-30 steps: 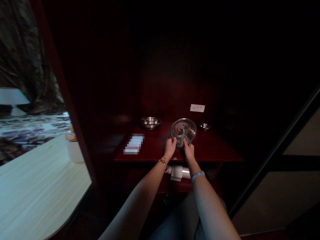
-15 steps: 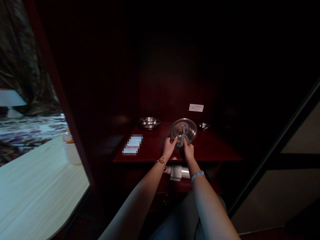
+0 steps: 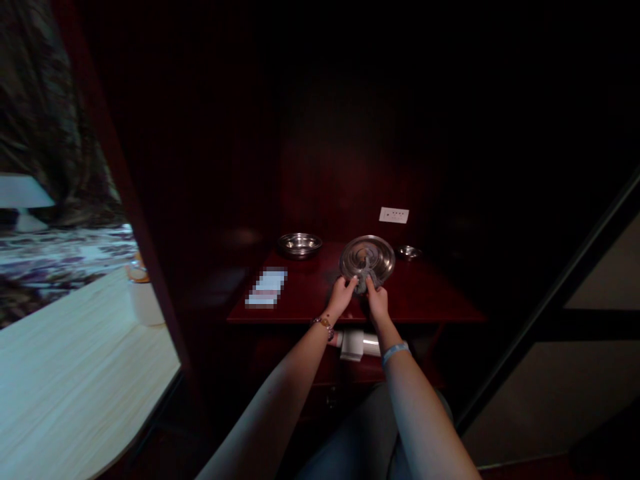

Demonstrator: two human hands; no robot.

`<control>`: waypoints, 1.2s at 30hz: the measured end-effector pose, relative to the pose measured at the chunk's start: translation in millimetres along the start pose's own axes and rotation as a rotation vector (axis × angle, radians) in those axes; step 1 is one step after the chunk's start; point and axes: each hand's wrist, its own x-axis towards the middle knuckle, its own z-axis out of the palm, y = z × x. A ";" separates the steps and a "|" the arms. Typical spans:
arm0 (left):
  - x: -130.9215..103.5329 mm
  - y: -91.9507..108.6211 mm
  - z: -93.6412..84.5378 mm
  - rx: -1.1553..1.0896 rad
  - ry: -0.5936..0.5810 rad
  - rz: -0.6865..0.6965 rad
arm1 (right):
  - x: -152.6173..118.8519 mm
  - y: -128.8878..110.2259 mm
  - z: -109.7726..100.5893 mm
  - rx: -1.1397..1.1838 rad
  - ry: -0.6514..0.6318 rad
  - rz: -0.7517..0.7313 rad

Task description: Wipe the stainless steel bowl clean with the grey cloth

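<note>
A shiny round metal bowl (image 3: pixel 384 257) is held tilted over the dark red shelf, its inside towards me. A crumpled grey cloth (image 3: pixel 366 277) lies at its near rim and reaches into the middle. My left hand (image 3: pixel 342 297) is closed on the bowl's near left edge, thumb on top beside the cloth. My right hand (image 3: pixel 378 303) is closed at the near right, its thumb pressing the cloth against the bowl. The fingers under the rim are hidden on both sides.
On the shelf (image 3: pixel 310 300) stand a metal bowl (image 3: pixel 300 247) at back left and a small metal bowl (image 3: pixel 409 253) at back right. A blurred white rectangle (image 3: pixel 267 288) lies front left. Below is a white cylindrical object (image 3: pixel 371 344). A pale table (image 3: pixel 75 373) stands left.
My left hand has shifted slightly right along the near rim, closer to my right hand. The cloth's folds have changed a little. The bowl stays nearly in the same place.
</note>
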 end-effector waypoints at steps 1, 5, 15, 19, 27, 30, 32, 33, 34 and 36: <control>0.1 0.9 0.1 -0.017 0.002 0.002 | 0.2 0.7 0.2 -0.002 0.006 0.007; 0.5 4.7 -1.7 -0.061 0.068 0.035 | 0.9 2.2 1.2 -0.016 0.055 0.012; -0.5 8.8 -5.2 -0.092 0.158 0.003 | -1.4 -1.3 0.5 -0.028 0.068 -0.006; -1.6 8.6 -2.4 -0.108 0.099 -0.031 | -1.6 -1.7 0.1 0.003 0.069 -0.007; 2.5 -4.1 -3.0 -0.055 -0.016 -0.048 | -0.7 -1.7 0.1 -0.026 0.069 0.033; 3.7 -6.6 -3.5 -0.045 0.006 -0.015 | -1.1 -2.1 0.0 -0.034 0.048 0.027; 3.6 -5.9 -3.6 -0.031 0.019 -0.003 | -1.5 -2.6 -0.1 -0.029 0.033 0.021; 3.3 -5.0 -3.6 -0.021 0.027 0.004 | -1.7 -2.9 0.0 -0.026 0.028 0.020; 2.9 -3.9 -3.8 -0.007 0.038 0.009 | -1.9 -3.2 0.1 -0.025 0.023 0.021; 2.0 -1.8 -4.2 0.024 0.064 0.012 | -2.3 -3.7 0.5 -0.027 0.015 0.022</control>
